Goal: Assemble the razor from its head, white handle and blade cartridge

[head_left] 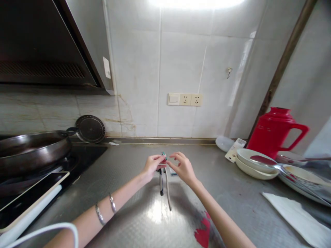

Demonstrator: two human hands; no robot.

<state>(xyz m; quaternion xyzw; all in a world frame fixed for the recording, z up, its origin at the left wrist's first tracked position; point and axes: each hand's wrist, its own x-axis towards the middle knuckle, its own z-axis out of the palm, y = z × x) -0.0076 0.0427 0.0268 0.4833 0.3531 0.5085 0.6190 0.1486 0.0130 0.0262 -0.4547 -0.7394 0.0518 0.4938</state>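
Observation:
My left hand [153, 165] pinches a small green and dark piece [164, 156] between thumb and fingertips, above the metal counter. It is too small to tell its kind. Close on its right is my right hand [182, 167], fingers curled and apart, with one fingertip at or very near the piece. Below the hands lie a slim black item [161, 186] and a thin grey cord-like strip [168, 194], their upper ends partly hidden by the hands. A small flat bluish item [172, 171] shows behind my right hand.
On the left, a pan [33, 148] sits on the black stove near a phone [31, 199] and a white cable [51, 227]. Right: a red thermos [271, 129], stacked bowls [254, 168], plates and white paper [297, 217]. A red patch [203, 234] marks the counter.

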